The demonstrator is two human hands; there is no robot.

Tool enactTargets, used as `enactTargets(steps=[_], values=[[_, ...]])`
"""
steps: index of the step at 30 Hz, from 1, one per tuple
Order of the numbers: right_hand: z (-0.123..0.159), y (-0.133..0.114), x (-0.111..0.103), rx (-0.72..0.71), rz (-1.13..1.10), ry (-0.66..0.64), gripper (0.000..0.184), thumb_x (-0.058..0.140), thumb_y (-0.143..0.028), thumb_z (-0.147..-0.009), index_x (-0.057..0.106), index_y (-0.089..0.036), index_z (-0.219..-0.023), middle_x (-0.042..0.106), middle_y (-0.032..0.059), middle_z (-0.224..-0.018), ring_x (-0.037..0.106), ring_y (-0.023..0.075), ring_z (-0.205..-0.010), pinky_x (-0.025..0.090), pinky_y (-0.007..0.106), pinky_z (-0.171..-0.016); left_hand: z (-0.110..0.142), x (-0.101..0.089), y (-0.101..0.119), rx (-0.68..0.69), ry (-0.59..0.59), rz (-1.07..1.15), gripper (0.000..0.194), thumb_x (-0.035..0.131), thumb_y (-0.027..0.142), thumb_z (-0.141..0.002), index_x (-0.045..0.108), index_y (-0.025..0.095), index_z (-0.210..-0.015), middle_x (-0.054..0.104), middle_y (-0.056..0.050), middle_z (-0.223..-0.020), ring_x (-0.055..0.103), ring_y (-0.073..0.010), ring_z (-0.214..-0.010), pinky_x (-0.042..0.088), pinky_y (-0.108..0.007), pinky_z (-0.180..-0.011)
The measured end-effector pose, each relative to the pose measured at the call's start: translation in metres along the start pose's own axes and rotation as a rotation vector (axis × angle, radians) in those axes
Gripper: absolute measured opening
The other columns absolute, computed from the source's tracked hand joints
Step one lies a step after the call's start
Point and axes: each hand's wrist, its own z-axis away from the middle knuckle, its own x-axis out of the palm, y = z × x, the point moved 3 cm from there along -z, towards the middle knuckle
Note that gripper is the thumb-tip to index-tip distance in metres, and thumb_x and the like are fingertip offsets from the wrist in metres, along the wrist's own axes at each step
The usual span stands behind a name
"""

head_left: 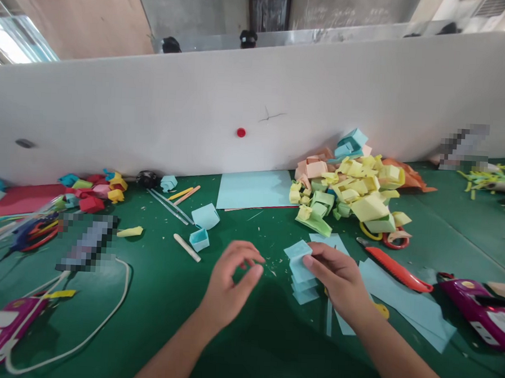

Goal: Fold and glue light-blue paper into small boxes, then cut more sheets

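Note:
Between the fingers and thumb of my right hand (339, 275) is a creased light-blue paper strip (301, 270), folded into several sections and hanging over the green table. My left hand (233, 284) is to the left of it, apart from the strip, thumb and fingers curved with a gap between them and nothing visible in it. Two small folded blue paper pieces, an open box (199, 240) and a curled one (206, 216), lie beyond my left hand, near a pale stick (187, 247). Under and beside my right hand lie flat blue paper strips (399, 298).
A heap of folded yellow, green and pink paper (362, 186) lies at the back right, with a red utility knife (400, 268) and scissors (396, 240) before it. Blue sheets (255, 189) rest against the white partition (176, 111). A white cable (119, 306) loops at left.

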Motion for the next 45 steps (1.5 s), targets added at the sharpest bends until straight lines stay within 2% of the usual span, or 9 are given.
enactTargets(steps=[3,5,8,10,18,23,30,36,45], values=[[-0.001,0.005,-0.006,-0.008,0.069,0.039,0.023,0.07,-0.046,-0.091,0.069,-0.024,-0.087,0.057,-0.0017,-0.075,0.045,0.0131,-0.065,0.037,0.024,-0.055,-0.012,-0.046,-0.023,-0.071,0.24,-0.4,0.021,0.057,0.038,-0.095,0.067,0.024,-0.107,0.062,-0.007,-0.115,0.062,-0.022,-0.095,0.049,-0.036,-0.083],[-0.001,0.009,-0.007,-0.02,0.125,0.081,0.024,0.065,-0.048,-0.094,0.066,-0.024,-0.09,0.053,-0.0027,-0.072,0.043,0.0133,-0.063,0.036,0.024,-0.053,-0.014,-0.07,-0.042,-0.198,0.31,-0.706,0.029,0.059,0.039,-0.092,0.064,0.021,-0.115,0.062,-0.01,-0.12,0.06,-0.0294,-0.107,0.048,-0.042,-0.09],[0.0,0.013,-0.005,-0.073,0.259,0.109,0.022,0.055,-0.045,-0.1,0.063,-0.025,-0.093,0.049,-0.0035,-0.072,0.042,0.0136,-0.062,0.037,0.024,-0.053,-0.009,-0.089,-0.069,-0.418,0.332,-1.075,0.048,0.062,0.047,-0.091,0.059,0.018,-0.129,0.06,-0.016,-0.132,0.05,-0.0422,-0.123,0.04,-0.056,-0.097],[0.002,0.012,-0.002,-0.142,0.355,0.073,0.021,0.05,-0.041,-0.103,0.062,-0.025,-0.094,0.052,-0.0027,-0.075,0.044,0.0137,-0.064,0.039,0.024,-0.056,-0.005,-0.09,-0.08,-0.489,0.284,-1.17,0.052,0.062,0.052,-0.09,0.06,0.017,-0.128,0.058,-0.017,-0.134,0.048,-0.0444,-0.123,0.039,-0.059,-0.096],[0.007,0.008,0.001,-0.301,0.625,0.006,0.017,0.049,-0.031,-0.103,0.064,-0.025,-0.1,0.064,-0.0026,-0.076,0.054,0.0127,-0.059,0.044,0.023,-0.054,-0.008,-0.067,-0.08,-0.304,0.114,-1.045,0.03,0.066,0.038,-0.09,0.064,0.028,-0.117,0.063,-0.009,-0.129,0.053,-0.0365,-0.121,0.036,-0.051,-0.095],[0.006,0.008,0.005,-0.402,0.686,0.037,0.012,0.058,-0.029,-0.1,0.066,-0.026,-0.108,0.076,0.0015,-0.094,0.069,0.015,-0.073,0.052,0.023,-0.064,-0.004,-0.029,-0.062,-0.111,-0.052,-0.801,0.034,0.066,0.033,-0.09,0.057,0.025,-0.122,0.067,-0.007,-0.126,0.059,-0.0302,-0.119,0.034,-0.046,-0.101],[0.008,0.004,0.017,-0.706,0.93,-0.131,0.012,0.058,-0.019,-0.101,0.069,-0.021,-0.105,0.077,0.0023,-0.084,0.067,0.0165,-0.073,0.05,0.03,-0.071,0.009,0.017,-0.042,-0.017,-0.267,-0.656,0.035,0.07,0.031,-0.088,0.056,0.026,-0.12,0.07,-0.003,-0.12,0.064,-0.0274,-0.107,0.036,-0.042,-0.091],[0.005,0.001,0.023,-0.863,1.158,-0.226,0.02,0.053,-0.012,-0.1,0.073,-0.017,-0.102,0.071,0.0016,-0.073,0.061,0.0156,-0.065,0.043,0.032,-0.063,0.014,0.027,-0.046,0.045,-0.297,-0.631,0.038,0.07,0.036,-0.089,0.057,0.026,-0.123,0.07,-0.005,-0.121,0.064,-0.0272,-0.108,0.036,-0.042,-0.089],[-0.001,0.002,0.032,-0.82,1.319,-0.369,0.03,0.044,-0.014,-0.103,0.074,-0.021,-0.1,0.067,0.0019,-0.072,0.055,0.0174,-0.067,0.036,0.034,-0.063,0.016,0.031,-0.046,-0.012,-0.294,-0.575,0.06,0.071,0.032,-0.088,0.043,0.024,-0.141,0.067,-0.01,-0.127,0.064,-0.0295,-0.113,0.038,-0.044,-0.095]])
